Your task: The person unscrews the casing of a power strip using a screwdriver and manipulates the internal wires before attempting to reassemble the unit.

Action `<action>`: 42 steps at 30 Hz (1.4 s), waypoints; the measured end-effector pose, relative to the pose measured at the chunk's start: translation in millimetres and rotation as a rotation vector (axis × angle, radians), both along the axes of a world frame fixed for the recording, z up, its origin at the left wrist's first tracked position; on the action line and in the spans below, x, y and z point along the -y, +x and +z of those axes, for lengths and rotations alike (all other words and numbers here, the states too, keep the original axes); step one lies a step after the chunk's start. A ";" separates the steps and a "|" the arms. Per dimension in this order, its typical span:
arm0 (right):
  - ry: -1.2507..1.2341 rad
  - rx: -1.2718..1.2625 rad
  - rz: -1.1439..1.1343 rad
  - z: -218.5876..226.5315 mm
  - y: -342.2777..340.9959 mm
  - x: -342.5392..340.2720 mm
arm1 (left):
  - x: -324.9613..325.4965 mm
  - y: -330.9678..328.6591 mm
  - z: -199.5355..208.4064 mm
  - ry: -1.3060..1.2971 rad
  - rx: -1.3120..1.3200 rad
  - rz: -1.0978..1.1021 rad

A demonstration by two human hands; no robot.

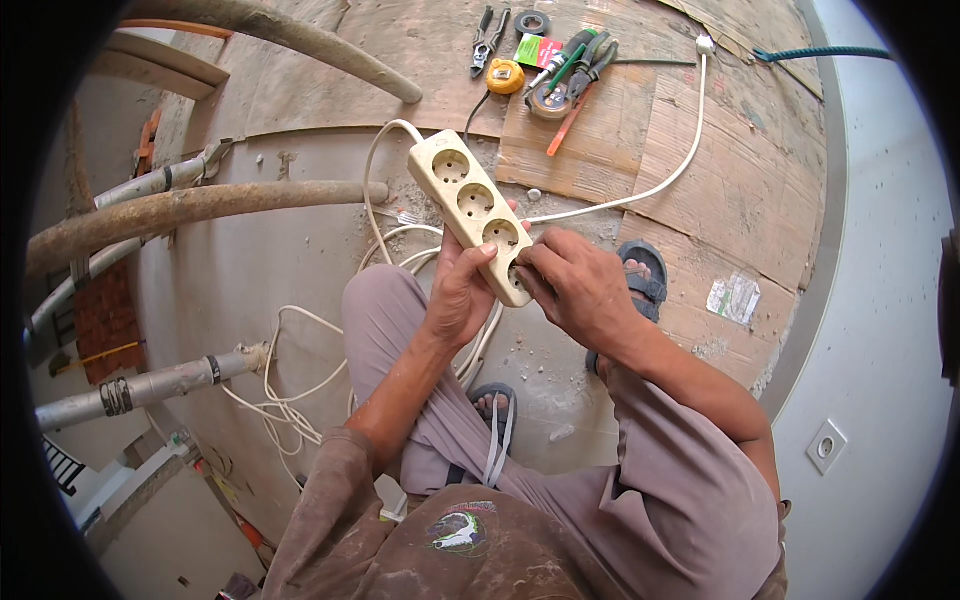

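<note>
A cream power strip (476, 205) with a row of several round sockets is tilted in front of me, above my knees. My left hand (462, 292) wraps round its lower part from beneath, thumb on the face beside a socket. At the near end, my right hand (580, 285) has its fingers pinched together against the last socket; whatever they hold there is hidden. A white cord (375, 165) leaves the strip's far end and loops down to the floor, where more of it lies coiled (285, 405).
Cardboard beyond the strip holds a yellow tape measure (505, 76), crimping pliers (488, 45), black tape (532, 22), and a pile of pliers and screwdrivers (575, 70). A white plug (705, 45) lies farther right. Poles (200, 205) stick in from the left; a wall with an outlet (826, 447) stands right.
</note>
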State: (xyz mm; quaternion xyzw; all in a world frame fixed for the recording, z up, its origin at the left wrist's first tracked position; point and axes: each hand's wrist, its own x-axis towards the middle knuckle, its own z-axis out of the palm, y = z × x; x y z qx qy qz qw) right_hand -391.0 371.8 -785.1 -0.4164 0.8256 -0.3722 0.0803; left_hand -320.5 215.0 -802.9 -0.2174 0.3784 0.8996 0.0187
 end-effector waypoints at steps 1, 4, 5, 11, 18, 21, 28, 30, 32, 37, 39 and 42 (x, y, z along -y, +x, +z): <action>-0.005 -0.002 -0.003 0.1 0.5 0.6 | -0.2 0.3 -0.6 -0.001 -0.001 0.003; -0.012 -0.005 -0.009 -0.2 2.3 2.2 | 0.2 2.5 -4.2 -0.007 -0.007 0.004; -0.008 -0.005 -0.008 -0.1 2.6 2.3 | 0.1 3.0 -4.9 -0.009 -0.011 0.002; -0.005 -0.002 -0.022 -1.3 3.4 1.4 | -1.6 2.8 -4.8 0.004 -0.009 0.006; 0.006 0.002 0.054 -5.2 1.6 -1.9 | -1.4 2.6 -8.7 -0.020 -0.013 0.004; -0.032 0.037 0.054 -3.3 2.3 -3.4 | 1.8 2.1 -8.3 0.019 -0.006 0.026; -0.260 0.250 -0.123 44.2 -26.6 -20.0 | -0.8 -2.8 -3.3 0.178 -0.026 0.041; -0.405 0.362 -0.313 78.9 -33.6 -32.6 | 0.3 -0.8 -2.2 0.166 -0.029 0.029; -0.931 0.440 -0.262 84.6 -37.4 -33.1 | 0.5 1.7 -4.0 0.143 -0.039 0.006; -1.201 0.468 -0.178 78.5 -31.1 -13.3 | -0.4 0.9 -2.4 0.171 -0.037 -0.011; -1.168 0.442 -0.171 72.7 -28.6 -10.2 | -0.8 0.6 -0.6 0.196 -0.027 -0.003; -1.128 0.414 -0.167 71.3 -26.5 -9.2 | -2.0 0.6 2.6 0.233 -0.013 0.024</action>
